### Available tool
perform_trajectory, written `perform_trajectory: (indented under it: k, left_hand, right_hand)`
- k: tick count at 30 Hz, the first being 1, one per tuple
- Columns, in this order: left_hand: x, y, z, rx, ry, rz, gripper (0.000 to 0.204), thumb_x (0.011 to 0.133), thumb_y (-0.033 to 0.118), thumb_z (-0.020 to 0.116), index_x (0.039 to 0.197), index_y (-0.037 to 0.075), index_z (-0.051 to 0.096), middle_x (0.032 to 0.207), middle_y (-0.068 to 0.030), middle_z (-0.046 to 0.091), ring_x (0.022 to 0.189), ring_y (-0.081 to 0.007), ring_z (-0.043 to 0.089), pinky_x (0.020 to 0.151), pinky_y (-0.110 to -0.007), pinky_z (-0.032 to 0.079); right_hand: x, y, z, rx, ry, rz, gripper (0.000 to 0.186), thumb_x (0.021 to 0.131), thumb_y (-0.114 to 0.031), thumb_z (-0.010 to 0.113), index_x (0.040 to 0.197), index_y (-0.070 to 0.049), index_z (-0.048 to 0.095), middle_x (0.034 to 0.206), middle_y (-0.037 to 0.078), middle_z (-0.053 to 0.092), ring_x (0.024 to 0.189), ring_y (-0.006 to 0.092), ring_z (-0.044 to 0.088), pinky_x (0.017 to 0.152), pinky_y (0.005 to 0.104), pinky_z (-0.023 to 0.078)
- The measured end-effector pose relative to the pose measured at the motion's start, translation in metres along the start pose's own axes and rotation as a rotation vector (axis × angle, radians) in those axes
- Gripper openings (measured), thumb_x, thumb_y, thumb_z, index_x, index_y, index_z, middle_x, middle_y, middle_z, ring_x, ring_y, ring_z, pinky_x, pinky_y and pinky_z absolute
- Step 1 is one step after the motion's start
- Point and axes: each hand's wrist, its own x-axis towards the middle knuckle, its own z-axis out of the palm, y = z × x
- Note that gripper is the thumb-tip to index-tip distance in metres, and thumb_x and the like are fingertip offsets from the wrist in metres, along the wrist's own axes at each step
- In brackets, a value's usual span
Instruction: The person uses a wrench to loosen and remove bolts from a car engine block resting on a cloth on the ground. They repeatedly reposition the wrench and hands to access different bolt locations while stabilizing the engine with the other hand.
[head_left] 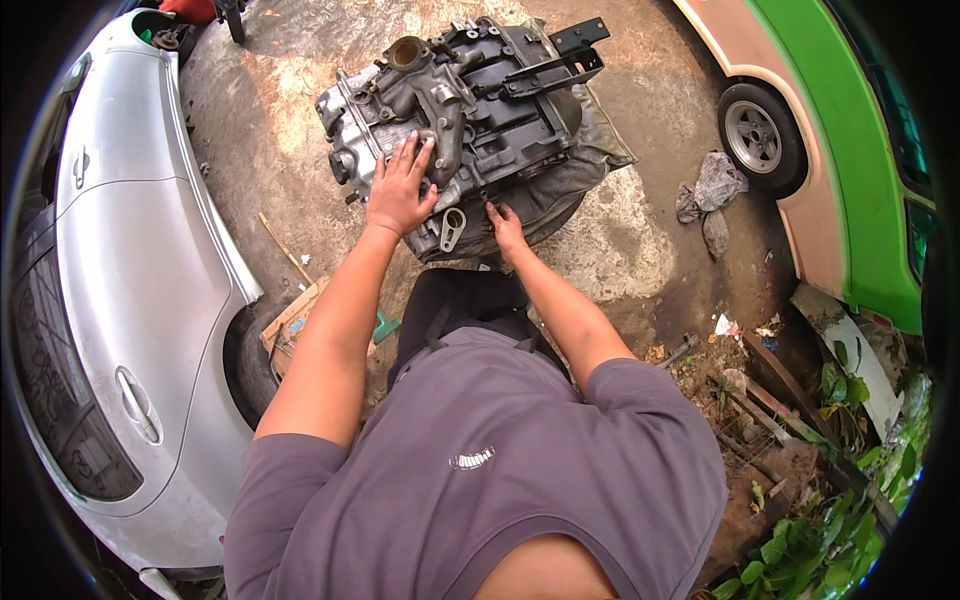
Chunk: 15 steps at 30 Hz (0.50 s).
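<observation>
Left hand (pixel 398 195) spread, grasping nothing, on engine (pixel 490 108): best kept steady. Right hand (pixel 508 228) at near edge; grip unclear.

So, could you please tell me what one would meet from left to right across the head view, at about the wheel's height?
Silver car → engine → crumpled grey bundle → wheel → green bodywork.

- Engine (pixel 515 130): dull metal, rough-cast.
- Car (pixel 130 250): smooth, glossy painted metal.
- Van (pixel 865 200): glossy paintwork.
- Ground (pixel 680 110): rough, matt concrete.
- Shirt (pixel 480 400): smooth, matt cloth.
</observation>
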Motion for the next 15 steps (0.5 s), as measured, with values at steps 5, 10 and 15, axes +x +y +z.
perform_trajectory:
  k: [5, 10, 15]
  left_hand:
    - [0.000, 0.002, -0.003, 0.001, 0.009, 0.006, 0.078, 0.084, 0.035, 0.057, 0.153, 0.018, 0.025, 0.158, -0.0105, 0.025, 0.145, -0.0287, 0.027, 0.117, -0.052, 0.020]
    - [0.000, 0.002, -0.002, -0.007, 0.014, 0.015, 0.078, 0.084, 0.034, 0.057, 0.154, 0.018, 0.024, 0.158, -0.0114, 0.025, 0.144, -0.0299, 0.028, 0.117, -0.053, 0.020]
    - [0.000, 0.000, 0.001, -0.012, -0.002, 0.004, 0.078, 0.085, 0.039, 0.055, 0.154, 0.022, 0.023, 0.159, -0.0103, 0.024, 0.145, -0.0280, 0.028, 0.117, -0.054, 0.020]
  right_hand:
    - [0.012, 0.023, 0.007, -0.031, 0.025, -0.020, 0.066, 0.095, -0.044, 0.062, 0.133, 0.009, 0.049, 0.127, 0.018, 0.059, 0.119, 0.0241, 0.054, 0.102, 0.0321, 0.039]
    - [0.025, 0.040, 0.014, -0.054, 0.017, -0.047, 0.067, 0.096, -0.043, 0.060, 0.134, 0.010, 0.047, 0.129, 0.021, 0.059, 0.121, 0.0270, 0.054, 0.102, 0.0338, 0.040]
    - [0.029, 0.033, 0.005, -0.221, 0.071, -0.193, 0.048, 0.098, -0.036, 0.058, 0.121, 0.006, 0.057, 0.098, 0.009, 0.065, 0.090, 0.0146, 0.055, 0.083, 0.0289, 0.045]
